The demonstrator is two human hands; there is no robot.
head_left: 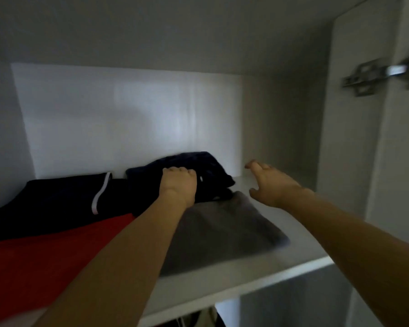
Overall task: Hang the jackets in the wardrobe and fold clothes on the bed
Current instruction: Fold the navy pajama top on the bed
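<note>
Left hand (178, 182) curls over a dark navy folded garment (198, 169), which sits on a grey folded garment (220, 230) at the back of the wardrobe shelf (234, 274). Right hand (270, 182) hovers just right of the grip, fingers spread, holding nothing. Left of the grip: black garment with white stripe (64, 197), red garment (45, 256). Folded items appear stowed; jackets not visible, hanging unconfirmed.

Wardrobe shelf (222, 277), white, holds folded clothes. Navy bundle (213, 168) sits at back, its front edge overlapping grey folded piece (222, 230) w/ blurred front edge. To the left: black garment w/ white stripe (57, 197) atop red piece (45, 263).
</note>
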